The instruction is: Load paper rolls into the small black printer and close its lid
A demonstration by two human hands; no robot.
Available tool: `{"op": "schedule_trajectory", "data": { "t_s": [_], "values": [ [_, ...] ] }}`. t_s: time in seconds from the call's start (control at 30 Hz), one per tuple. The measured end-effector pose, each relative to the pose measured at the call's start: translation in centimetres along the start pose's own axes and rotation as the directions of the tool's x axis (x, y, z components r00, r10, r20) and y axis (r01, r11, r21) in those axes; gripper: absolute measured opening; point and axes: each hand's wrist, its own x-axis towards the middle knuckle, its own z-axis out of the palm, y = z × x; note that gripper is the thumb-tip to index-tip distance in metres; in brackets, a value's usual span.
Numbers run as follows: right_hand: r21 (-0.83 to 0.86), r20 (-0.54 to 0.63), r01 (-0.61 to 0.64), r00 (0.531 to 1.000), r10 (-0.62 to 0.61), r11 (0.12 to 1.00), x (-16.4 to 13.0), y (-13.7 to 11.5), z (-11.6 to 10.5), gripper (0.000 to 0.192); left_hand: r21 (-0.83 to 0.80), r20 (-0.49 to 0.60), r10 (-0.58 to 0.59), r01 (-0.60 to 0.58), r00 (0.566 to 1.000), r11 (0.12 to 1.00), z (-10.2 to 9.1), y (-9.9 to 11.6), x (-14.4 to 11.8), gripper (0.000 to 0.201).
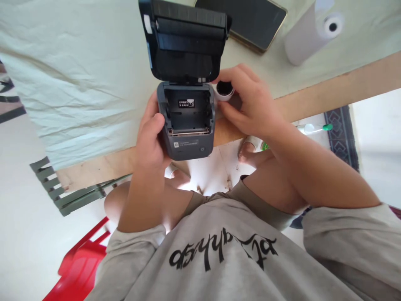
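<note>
A dark grey label printer sits over the near edge of the table, its black lid swung up and its paper bay showing bare. My left hand is wrapped round the printer's left side, thumb on the rim. Just right of the bay, my right hand grips a small white paper roll with a dark hollow core between thumb and fingers. The roll is beside the printer, outside the bay; whether they touch I cannot tell.
Behind the printer lies a dark smartphone. A tall white roll stands to the right on the pale cloth. The table's bare wooden edge runs in front. A red chair is on the floor at lower left.
</note>
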Motion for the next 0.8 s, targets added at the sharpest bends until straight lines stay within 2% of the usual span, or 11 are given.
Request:
{"op": "schedule_trajectory", "data": {
  "t_s": [0.1, 0.13, 0.2, 0.27, 0.33, 0.43, 0.53, 0.63, 0.7, 0.8],
  "values": [
    [0.245, -0.091, -0.091, 0.989, 0.116, 0.965, -0.5, 0.3, -0.6, 0.049, -0.009, 0.014, -0.005, 0.005, 1.000, 1.000, 0.0, 0.1, 0.0, 0.041],
    [0.375, -0.103, -0.133, 0.978, 0.184, 0.918, -0.6, 0.5, -0.7, 0.049, -0.010, 0.016, -0.007, 0.007, 1.000, 1.000, 0.0, 0.1, 0.0, 0.041],
    [0.614, -0.047, -0.222, 0.947, 0.316, 0.757, -0.9, 0.9, -0.8, 0.042, -0.016, 0.017, -0.013, 0.013, 1.000, 1.000, 0.1, 0.2, -0.1, 0.042],
    [0.724, 0.045, -0.293, 0.923, 0.381, 0.625, -1.1, 1.1, -0.8, 0.029, -0.031, 0.014, -0.015, 0.016, 1.000, 0.999, 0.2, 0.3, -0.1, 0.042],
    [0.738, 0.085, -0.324, 0.915, 0.395, 0.592, -1.2, 1.0, -0.8, 0.026, -0.046, 0.003, -0.009, 0.010, 1.000, 0.999, 0.3, 0.3, -0.1, 0.040],
    [0.759, 0.126, -0.342, 0.911, 0.392, 0.554, -1.3, 0.4, -1.1, 0.037, -0.040, 0.018, -0.002, 0.003, 1.000, 0.999, 0.2, 0.2, 0.0, 0.039],
    [0.842, 0.204, -0.380, 0.882, 0.425, 0.384, -1.0, 0.2, -1.3, 0.048, -0.038, 0.049, 0.000, 0.002, 0.999, 0.999, 0.0, 0.2, 0.1, 0.040],
    [0.889, 0.229, -0.383, 0.846, 0.481, 0.251, -0.6, 0.3, -1.2, 0.038, -0.063, 0.054, 0.001, 0.002, 0.999, 0.998, 0.1, 0.2, 0.0, 0.039],
    [0.897, 0.226, -0.373, 0.848, 0.479, 0.236, -0.4, 0.3, -1.1, 0.028, -0.073, 0.050, 0.004, 0.000, 0.999, 0.997, 0.2, 0.3, 0.0, 0.039],
    [0.901, 0.227, -0.358, 0.871, 0.435, 0.247, -0.5, -0.1, -1.1, 0.025, -0.062, 0.024, 0.002, -0.001, 1.000, 0.998, 0.4, 0.2, -0.1, 0.039]
  ]
}}
